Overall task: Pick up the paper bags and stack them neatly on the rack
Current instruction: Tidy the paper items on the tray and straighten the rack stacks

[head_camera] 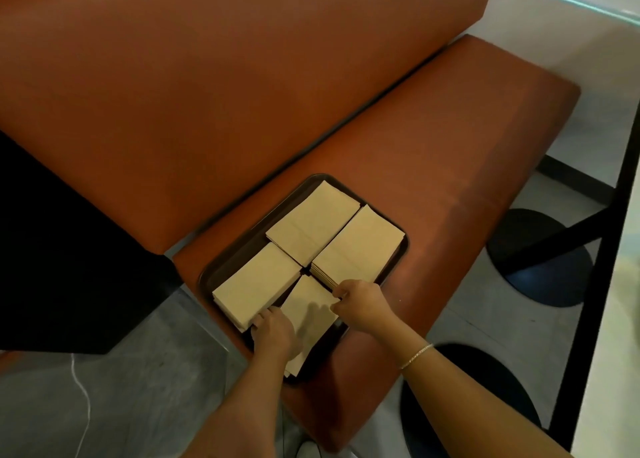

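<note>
Presently inspected: four stacks of paper bags (pixel 313 227) on a dark tray (pixel 221 267), tray resting on an orange bench seat (pixel 450 187). Three stacks squared and lying side by side; nearest stack (pixel 308 315) turned askew, one corner toward the tray's middle, near end reaching the tray's near edge.

Left hand (pixel 273 333) placed at the near-left edge of the askew stack, just beside the left stack (pixel 258 286); fingers bent at the edge, but contact hidden, so cannot tell whether the grip is clamped on the bags or merely touching. Right hand (pixel 360 301) set at the far-right edge of the same stack, fingers curled and seemingly pinching that edge, close against the right stack (pixel 360 246). Judged purpose of the two-sided hold: square the loose bags and lift them as one bundle without fanning.

Bags judged thin and slippery; uneven lift likely to shed sheets. Task judged early: all bags on the tray, none on a rack.

Surroundings: orange backrest (pixel 207 76) behind the tray; black object (pixel 52 249) at left; grey floor (pixel 138 388) below; round dark bases (pixel 540 260) and a black frame (pixel 606 249) at right. Bracelet (pixel 415 355) on the right wrist. No rack in view. Neighbouring stacks crowd both hands, so disturbance of them possible on lifting.
</note>
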Demonstrator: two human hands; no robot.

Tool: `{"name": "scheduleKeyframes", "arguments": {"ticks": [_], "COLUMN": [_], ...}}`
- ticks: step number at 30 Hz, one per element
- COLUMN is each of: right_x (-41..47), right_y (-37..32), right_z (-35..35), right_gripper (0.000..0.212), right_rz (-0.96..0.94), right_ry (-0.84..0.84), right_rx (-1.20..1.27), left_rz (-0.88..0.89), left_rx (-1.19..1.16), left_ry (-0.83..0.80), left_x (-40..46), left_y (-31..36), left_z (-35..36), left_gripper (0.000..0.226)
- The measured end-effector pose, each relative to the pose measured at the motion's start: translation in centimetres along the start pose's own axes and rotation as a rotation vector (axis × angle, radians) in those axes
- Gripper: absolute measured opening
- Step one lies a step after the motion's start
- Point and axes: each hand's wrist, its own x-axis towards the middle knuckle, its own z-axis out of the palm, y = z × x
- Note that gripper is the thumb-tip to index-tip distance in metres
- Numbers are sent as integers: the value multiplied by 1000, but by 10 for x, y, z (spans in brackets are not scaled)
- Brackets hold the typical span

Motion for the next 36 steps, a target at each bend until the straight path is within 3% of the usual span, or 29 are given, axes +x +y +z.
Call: {"name": "scheduleKeyframes", "arguments": {"ticks": [4,10,24,27,32,36], "right_x": [-2,-8,-44,-65,-119,-175], "right_y": [2,8,9,7,4,16], "right_z": [0,2,-6,-18,-49,-78], "right_gripper": [33,33,35,48,91,88], "right_rz": [6,10,27,30,-37,-148], "right_ry": [-4,9,60,110,242,321], "right_rx": [20,38,3,11,72,133], "left_rz": [-26,-23,167,280,471,614], "left_rx": [26,-14,-13,20,-62,-70], "left_ry": [-57,-8,63,94,196,268], "left_x": [2,-1,-40,-60,-113,-168], "left_y": [0,3,-10,-13,-6,17], "left_z": [-1,3,-15,-33,-75,-104], "left_gripper": [90,94,67,60,50,46]}}
